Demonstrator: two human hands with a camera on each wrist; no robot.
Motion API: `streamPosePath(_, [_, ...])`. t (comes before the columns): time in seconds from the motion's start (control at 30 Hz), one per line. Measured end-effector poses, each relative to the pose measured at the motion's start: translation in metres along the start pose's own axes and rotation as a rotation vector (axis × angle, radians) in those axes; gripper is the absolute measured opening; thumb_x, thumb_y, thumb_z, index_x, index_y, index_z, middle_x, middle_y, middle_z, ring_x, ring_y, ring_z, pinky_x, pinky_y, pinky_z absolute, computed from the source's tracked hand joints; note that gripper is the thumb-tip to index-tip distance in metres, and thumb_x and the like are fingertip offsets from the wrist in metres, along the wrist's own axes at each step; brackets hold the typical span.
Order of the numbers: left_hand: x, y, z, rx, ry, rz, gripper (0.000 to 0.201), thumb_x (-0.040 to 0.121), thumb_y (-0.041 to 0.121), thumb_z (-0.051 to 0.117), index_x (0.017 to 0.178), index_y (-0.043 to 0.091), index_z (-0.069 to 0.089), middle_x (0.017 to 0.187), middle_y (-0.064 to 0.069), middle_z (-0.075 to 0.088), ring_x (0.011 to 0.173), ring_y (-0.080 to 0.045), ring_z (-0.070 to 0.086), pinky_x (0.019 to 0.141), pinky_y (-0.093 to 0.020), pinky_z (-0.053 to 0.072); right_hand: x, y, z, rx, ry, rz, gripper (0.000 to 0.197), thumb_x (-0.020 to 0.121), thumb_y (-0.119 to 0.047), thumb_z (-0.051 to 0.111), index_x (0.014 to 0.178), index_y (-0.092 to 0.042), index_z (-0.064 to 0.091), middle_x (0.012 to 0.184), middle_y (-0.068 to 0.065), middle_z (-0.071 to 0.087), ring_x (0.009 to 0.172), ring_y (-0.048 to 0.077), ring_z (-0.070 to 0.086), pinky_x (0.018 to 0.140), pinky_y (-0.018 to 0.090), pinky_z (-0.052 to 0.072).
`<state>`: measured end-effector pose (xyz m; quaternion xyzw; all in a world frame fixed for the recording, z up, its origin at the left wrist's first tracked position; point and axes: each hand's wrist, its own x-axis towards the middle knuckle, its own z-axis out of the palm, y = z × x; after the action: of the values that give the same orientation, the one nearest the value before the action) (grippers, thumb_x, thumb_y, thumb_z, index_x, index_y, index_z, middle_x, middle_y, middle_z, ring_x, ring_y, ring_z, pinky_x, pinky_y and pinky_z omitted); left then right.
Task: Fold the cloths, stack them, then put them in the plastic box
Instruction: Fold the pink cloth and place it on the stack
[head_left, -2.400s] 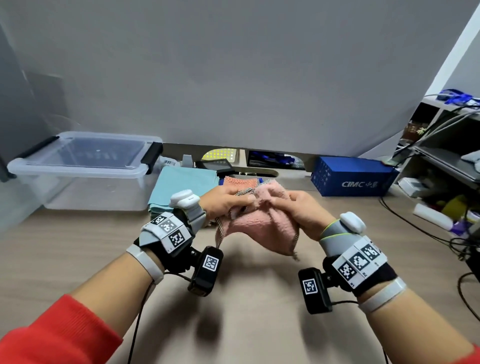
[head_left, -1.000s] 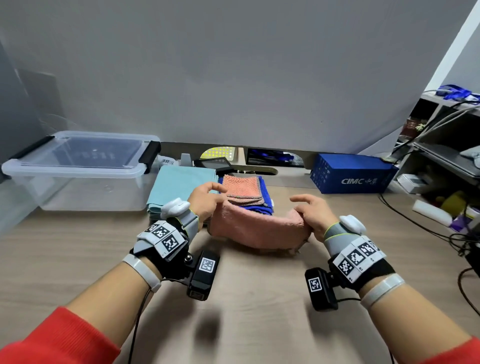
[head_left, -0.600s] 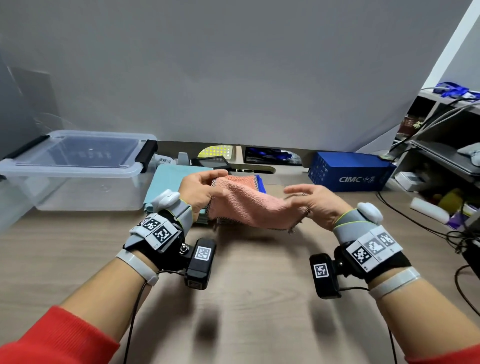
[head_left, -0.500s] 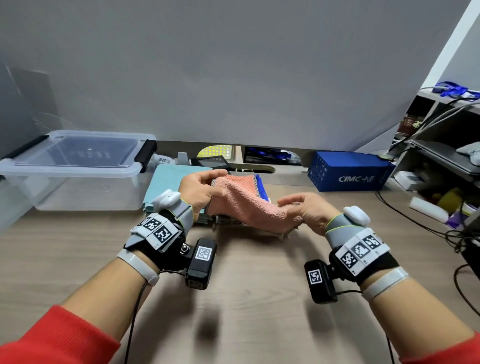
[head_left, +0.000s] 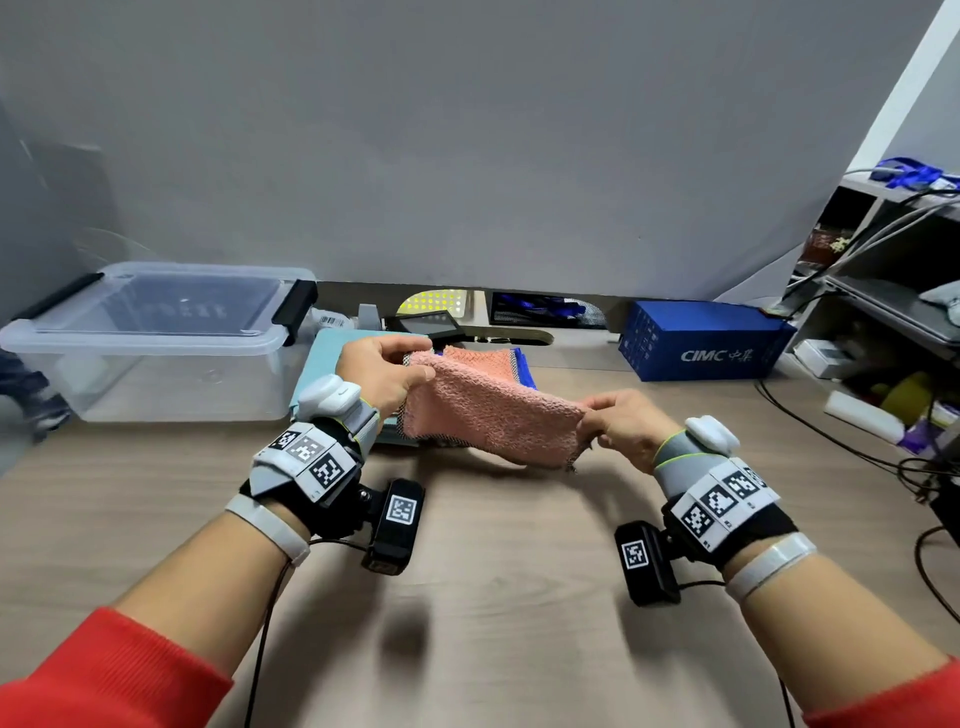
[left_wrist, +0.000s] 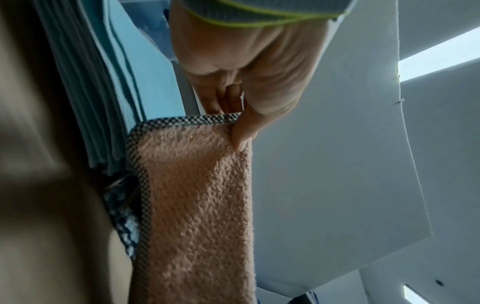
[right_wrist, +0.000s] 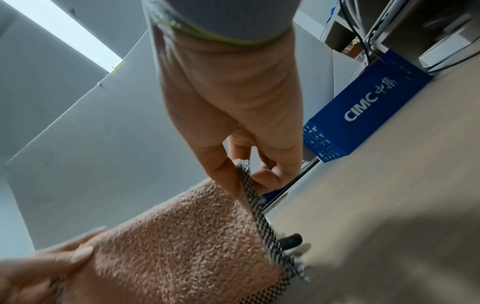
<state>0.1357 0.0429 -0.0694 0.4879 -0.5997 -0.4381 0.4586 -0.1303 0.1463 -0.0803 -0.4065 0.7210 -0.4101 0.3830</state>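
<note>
Nearest the camera, two forearms in red sleeves (head_left: 111, 670) reach out over the pale wood-grain table (head_left: 493, 597), each wrist strapped with a black-and-white marker band and a small black camera. Just beyond, the fluffy pink terry cloth with a black-and-white checked hem (head_left: 491, 415) hangs stretched in the air above the table between the two hands. The left hand (head_left: 387, 371) pinches the cloth's upper left corner between thumb and curled fingers, and the right hand (head_left: 623, 426) pinches its right edge at the hem, thumb on top. Behind the cloth lies a short stack of folded cloths, an orange waffle-weave one (head_left: 483, 358) over a blue one, with a folded light-teal cloth (head_left: 324, 348) beside them on the left. Left of that stands the clear plastic storage box with black latches (head_left: 156, 343), its lid on. Farther right, against the grey wall, a dark blue cardboard box printed CIMC (head_left: 701, 340) rests on the table, and cluttered shelves (head_left: 893, 291) with cables stand at the far right.
</note>
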Motion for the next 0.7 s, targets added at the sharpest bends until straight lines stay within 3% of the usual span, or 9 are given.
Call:
streamPosePath(0.13, [0.003,-0.002,-0.003,0.133,0.038,0.043,0.028,0.065,0.014,0.085,0.074,0.038,0.073,0.084,0.012,0.074,0.081,-0.013,0.070,0.087,-0.031,0.056,0.004,-0.005,-0.011,0.096,0.071,-0.054,0.023,0.084,0.013,0.060,0.075,-0.007,0.067,0.068,0.009,0.057,0.059,0.016,0.047,0.045,0.016,0.034])
streamPosePath(0.23, [0.003,-0.002,-0.005,0.218,0.037,0.058,0.024,0.069,0.017,0.084,0.087,0.031,0.076,0.084,0.007,0.074,0.082,-0.014,0.068,0.079,-0.024,0.053,0.003,-0.010,-0.018,0.159,0.119,-0.109,0.015,0.081,0.010,0.067,0.087,-0.004,0.070,0.079,0.010,0.062,0.069,0.017,0.053,0.059,0.021,0.040])
streamPosePath(0.33, [0.003,-0.003,-0.007,0.265,0.027,0.058,0.025,0.069,0.017,0.084,0.092,0.026,0.077,0.085,0.004,0.074,0.080,-0.013,0.067,0.078,-0.022,0.051,0.002,-0.014,-0.022,0.153,0.149,-0.150,0.020,0.077,0.010,0.071,0.082,-0.010,0.072,0.082,0.010,0.066,0.075,0.018,0.057,0.068,0.028,0.046])
streamPosePath(0.53, [0.005,-0.006,-0.009,0.333,0.003,0.065,0.019,0.066,0.021,0.086,0.068,0.032,0.071,0.075,0.005,0.073,0.070,-0.011,0.064,0.068,-0.019,0.045,0.000,-0.018,-0.022,0.117,0.168,-0.191,0.026,0.078,0.011,0.069,0.079,-0.016,0.072,0.076,0.005,0.066,0.070,0.014,0.054,0.056,0.020,0.041])
streamPosePath(0.7, [0.011,-0.012,-0.012,0.348,-0.017,0.057,0.016,0.070,0.024,0.083,0.065,0.032,0.070,0.071,0.007,0.071,0.066,-0.010,0.059,0.064,-0.019,0.040,-0.003,-0.019,-0.021,0.085,0.194,-0.229,0.022,0.077,0.006,0.073,0.075,-0.016,0.070,0.071,0.002,0.063,0.064,0.012,0.050,0.056,0.021,0.039])
